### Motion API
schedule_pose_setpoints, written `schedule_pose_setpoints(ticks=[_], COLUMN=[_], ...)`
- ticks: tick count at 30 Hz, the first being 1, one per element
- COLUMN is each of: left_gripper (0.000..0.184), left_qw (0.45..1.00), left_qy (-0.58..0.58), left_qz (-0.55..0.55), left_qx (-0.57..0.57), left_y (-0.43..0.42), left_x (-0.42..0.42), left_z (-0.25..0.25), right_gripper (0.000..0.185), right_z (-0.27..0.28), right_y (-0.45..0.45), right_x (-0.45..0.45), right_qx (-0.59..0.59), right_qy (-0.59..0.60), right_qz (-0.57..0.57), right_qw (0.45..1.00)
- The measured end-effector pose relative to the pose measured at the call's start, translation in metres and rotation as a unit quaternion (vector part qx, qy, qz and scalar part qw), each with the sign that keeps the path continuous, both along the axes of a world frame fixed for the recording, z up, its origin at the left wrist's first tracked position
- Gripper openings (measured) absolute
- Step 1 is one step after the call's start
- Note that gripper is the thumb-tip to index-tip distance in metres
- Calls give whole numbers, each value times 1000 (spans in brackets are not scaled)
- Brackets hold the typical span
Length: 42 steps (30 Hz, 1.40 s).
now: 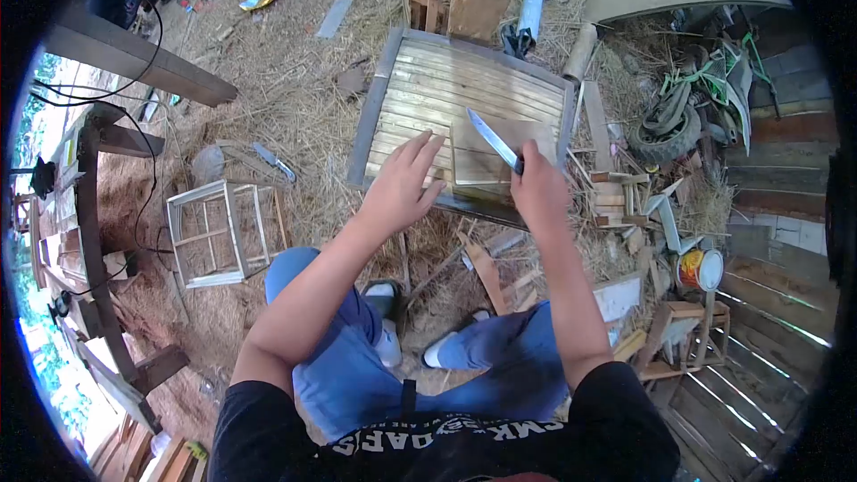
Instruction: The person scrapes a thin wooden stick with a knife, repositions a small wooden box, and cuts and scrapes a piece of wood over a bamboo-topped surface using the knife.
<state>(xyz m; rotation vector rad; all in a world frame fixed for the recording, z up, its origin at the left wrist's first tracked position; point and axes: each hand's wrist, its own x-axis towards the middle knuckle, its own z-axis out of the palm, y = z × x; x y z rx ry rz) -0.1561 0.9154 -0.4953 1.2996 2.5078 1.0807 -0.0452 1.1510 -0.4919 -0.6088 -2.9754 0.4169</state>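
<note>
Head view, from where I stand: right hand [538,189] closed round the dark handle of a knife [491,136], blade out over the board, tip angled up and away to the left. Board [478,168] lies flat on the slatted tabletop [420,80], toward its near edge. Left hand [402,183] wide, fingers spread, nothing gripped; it's over the slats just beside the board's left edge. Can't tell if fingertips touch wood. Grey border [366,129] runs round the slats. Floor is dirt and straw: knife-like tool [274,162] left of the table, pale open frame [214,279] below that. Tin [699,270] off right, scrap wood near it.
</note>
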Motion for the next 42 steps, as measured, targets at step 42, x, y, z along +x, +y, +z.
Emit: schedule_pose_setpoints(ticks=[42], left_gripper=[37], left_qw=[906], left_qy=[-372], left_qz=[155], left_qx=[-129], left_y=[52], left_x=[-430], left_z=[-56], right_gripper=[33], right_z=[-24], right_y=[-117], right_x=[-305], right_qx=[-467], right_qy=[61], right_qz=[-404], right_qw=[784])
